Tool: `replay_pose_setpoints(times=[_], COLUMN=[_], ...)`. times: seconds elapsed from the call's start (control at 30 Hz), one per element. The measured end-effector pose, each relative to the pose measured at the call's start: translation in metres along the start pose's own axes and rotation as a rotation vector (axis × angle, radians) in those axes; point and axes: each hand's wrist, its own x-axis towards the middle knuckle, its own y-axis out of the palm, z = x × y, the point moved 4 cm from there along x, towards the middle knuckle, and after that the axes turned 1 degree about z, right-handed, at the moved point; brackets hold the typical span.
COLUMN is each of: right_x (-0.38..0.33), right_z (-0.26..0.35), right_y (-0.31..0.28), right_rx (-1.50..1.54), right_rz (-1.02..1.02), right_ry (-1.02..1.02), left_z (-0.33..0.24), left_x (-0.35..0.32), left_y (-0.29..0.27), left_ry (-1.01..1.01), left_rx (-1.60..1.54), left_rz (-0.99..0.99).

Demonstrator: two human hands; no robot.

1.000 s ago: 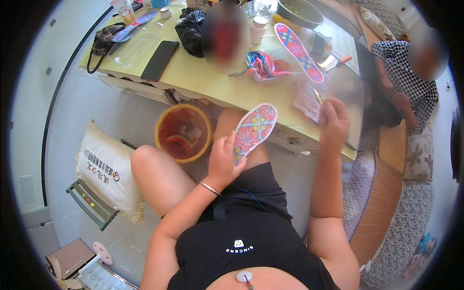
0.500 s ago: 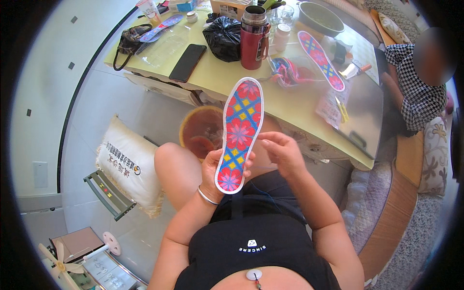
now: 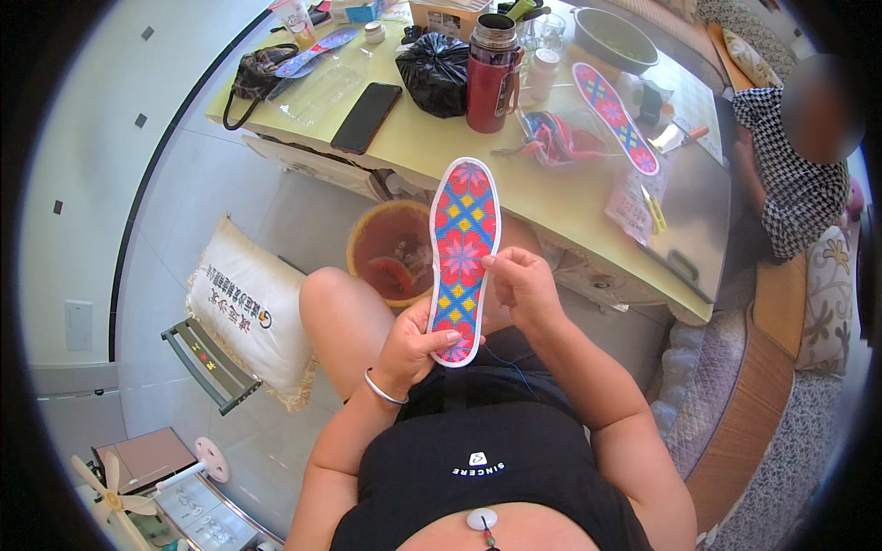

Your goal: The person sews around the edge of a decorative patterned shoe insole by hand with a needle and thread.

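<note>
Insole: grid-stitched, long, round-ended, white-rimmed [image 3: 465,225]; at your 12 o'clock
Left hand: yours [image 3: 409,349], clamped on its lower end, 7 o'clock
Right hand: yours [image 3: 525,289], pinched together at its 3 o'clock edge

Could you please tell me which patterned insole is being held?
The central insole, its lower end in the left hand; the rightmost insole and leftmost insole lie unheld over the table.

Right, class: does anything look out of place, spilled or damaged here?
The red flask on the table looks mildly odd: it stands upright but uncapped, its metallic mouth bare. The patterned insole in the left hand shows no visible damage, and I see no spill.
</note>
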Motion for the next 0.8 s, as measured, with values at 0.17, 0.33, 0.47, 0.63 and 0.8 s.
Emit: replay_pose_setpoints(times=[0.17,0.33,0.47,0.63,0.8], right_x=[-0.002,-0.003,-0.006,-0.02,-0.028], right_z=[-0.003,-0.008,-0.027,-0.029,-0.022], right_y=[0.003,0.005,0.004,0.015,0.025], right_rx=[-0.015,-0.012,0.064,0.034,-0.193], right_rz=[-0.005,0.087,0.172,0.239,0.287], right_ry=[0.009,0.138,0.251,0.274,0.081], left_z=[0.005,0.001,0.0,0.002,-0.009], left_x=[-0.004,-0.008,-0.01,-0.013,-0.011], left_y=[-0.008,-0.003,-0.006,-0.011,-0.014], left_ry=[0.051,0.029,0.051,0.116,0.24], left_rx=[0.153,0.062,-0.029,-0.037,-0.001], left_rz=[-0.035,-0.019,-0.009,-0.069,-0.214])
